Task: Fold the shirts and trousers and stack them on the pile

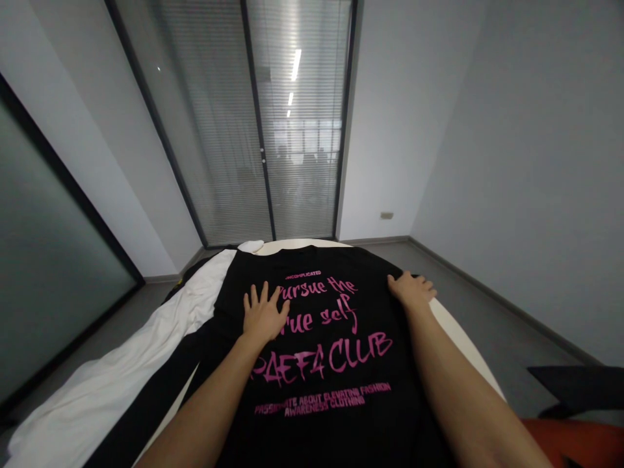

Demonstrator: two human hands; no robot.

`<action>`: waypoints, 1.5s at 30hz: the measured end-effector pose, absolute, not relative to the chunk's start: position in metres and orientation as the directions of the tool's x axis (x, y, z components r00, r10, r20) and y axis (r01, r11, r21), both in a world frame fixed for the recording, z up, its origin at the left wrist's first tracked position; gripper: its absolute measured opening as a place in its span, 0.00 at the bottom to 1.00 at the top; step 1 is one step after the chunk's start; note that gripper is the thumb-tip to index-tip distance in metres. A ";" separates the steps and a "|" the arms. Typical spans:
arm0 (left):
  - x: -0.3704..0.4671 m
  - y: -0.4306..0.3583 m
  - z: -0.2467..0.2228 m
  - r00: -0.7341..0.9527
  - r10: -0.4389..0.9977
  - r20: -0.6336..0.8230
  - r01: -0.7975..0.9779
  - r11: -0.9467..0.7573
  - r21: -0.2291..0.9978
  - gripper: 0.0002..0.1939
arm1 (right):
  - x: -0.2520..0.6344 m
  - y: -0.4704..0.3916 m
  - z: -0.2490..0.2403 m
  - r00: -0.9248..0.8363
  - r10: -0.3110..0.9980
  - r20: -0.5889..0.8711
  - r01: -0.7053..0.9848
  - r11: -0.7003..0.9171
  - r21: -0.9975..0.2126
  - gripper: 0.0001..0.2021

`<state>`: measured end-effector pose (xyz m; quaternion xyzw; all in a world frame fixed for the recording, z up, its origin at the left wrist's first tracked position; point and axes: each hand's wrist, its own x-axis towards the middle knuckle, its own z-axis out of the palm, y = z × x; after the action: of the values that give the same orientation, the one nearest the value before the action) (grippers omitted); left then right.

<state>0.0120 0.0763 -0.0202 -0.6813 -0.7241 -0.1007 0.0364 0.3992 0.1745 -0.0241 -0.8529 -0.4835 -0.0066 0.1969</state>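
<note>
A black long-sleeved shirt (336, 435) with pink lettering lies spread out, print side up, on a cream-coloured table (453, 325). My left hand (263, 313) rests flat on the left part of the print, fingers spread, covering the first letters of some lines. At the shirt's right shoulder edge, my right hand (412, 289) lies palm down with its thumb apart and its fingertips past the edge of the cloth. A long white and black sleeve (146, 338) stretches from the left shoulder toward the near left. The right sleeve cannot be made out.
A small white object (251, 247) sits at the table's far edge, by the collar. Behind the table stands a glass partition (302, 182) with blinds. Orange and black furniture (575, 442) is at the near right, and a frosted glass panel (53, 260) at the left.
</note>
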 end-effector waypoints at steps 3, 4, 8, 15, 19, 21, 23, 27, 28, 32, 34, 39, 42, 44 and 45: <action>0.012 0.075 -0.018 -0.070 0.980 0.187 0.994 0.052 0.099 0.32 | 0.397 0.180 -0.029 0.586 0.783 0.209 0.782 -0.479 -0.398 0.25; 0.012 0.075 -0.017 -0.071 0.980 0.184 0.994 0.053 0.100 0.32 | 0.397 0.182 -0.029 0.569 0.785 0.245 0.788 -0.435 -0.436 0.24; 0.014 0.073 -0.014 -0.074 0.982 0.173 0.993 0.057 0.099 0.32 | 0.396 0.190 -0.025 0.435 0.772 0.463 0.806 -0.104 -0.583 0.23; 0.013 0.073 -0.015 -0.068 0.982 0.174 0.995 0.054 0.083 0.33 | 0.381 0.189 -0.018 0.224 0.788 0.574 0.705 0.276 -0.654 0.23; 0.013 0.073 -0.015 -0.069 0.983 0.170 0.995 0.055 0.085 0.33 | 0.377 0.187 -0.019 0.368 0.823 0.432 0.724 0.037 -0.689 0.27; 0.013 0.073 -0.014 -0.071 0.984 0.164 0.994 0.057 0.088 0.33 | 0.378 0.186 -0.019 0.390 0.843 0.370 0.746 -0.053 -0.664 0.18; 0.013 0.073 -0.013 -0.072 0.985 0.159 0.994 0.058 0.092 0.33 | 0.378 0.184 -0.017 0.406 0.849 0.339 0.753 -0.100 -0.650 0.15; 0.013 0.073 -0.014 -0.071 0.983 0.166 0.994 0.057 0.091 0.32 | 0.372 0.176 -0.008 0.335 0.844 0.419 0.768 0.014 -0.641 0.14; 0.013 0.073 -0.015 -0.071 0.983 0.172 0.994 0.055 0.091 0.32 | 0.370 0.173 -0.006 0.273 0.850 0.451 0.769 0.089 -0.632 0.14; 0.012 0.075 -0.018 -0.069 0.980 0.188 0.993 0.050 0.103 0.32 | 0.362 0.162 0.003 0.082 0.881 0.466 0.736 0.262 -0.625 0.21; 0.011 0.075 -0.019 -0.070 0.980 0.188 0.993 0.051 0.105 0.32 | 0.358 0.158 0.007 0.021 0.907 0.420 0.750 0.263 -0.607 0.24; 0.011 0.076 -0.020 -0.070 0.980 0.184 0.993 0.051 0.104 0.33 | 0.345 0.156 0.011 -0.157 0.943 0.293 0.872 0.272 -0.408 0.30; 0.010 0.076 -0.021 -0.070 0.981 0.181 0.993 0.051 0.106 0.33 | 0.336 0.160 0.008 -0.222 0.947 0.234 0.914 0.286 -0.289 0.28; 0.010 0.076 -0.022 -0.070 0.982 0.178 0.993 0.051 0.108 0.33 | 0.332 0.163 0.006 -0.240 0.949 0.206 0.929 0.286 -0.234 0.20; 0.010 0.076 -0.022 -0.071 0.982 0.177 0.993 0.052 0.109 0.33 | 0.331 0.164 0.004 -0.241 0.950 0.197 0.935 0.282 -0.213 0.17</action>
<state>0.0103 0.0765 -0.0216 -0.6812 -0.7247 -0.1008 0.0274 0.3313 0.1639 0.0043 -0.5987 -0.7874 0.0257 0.1445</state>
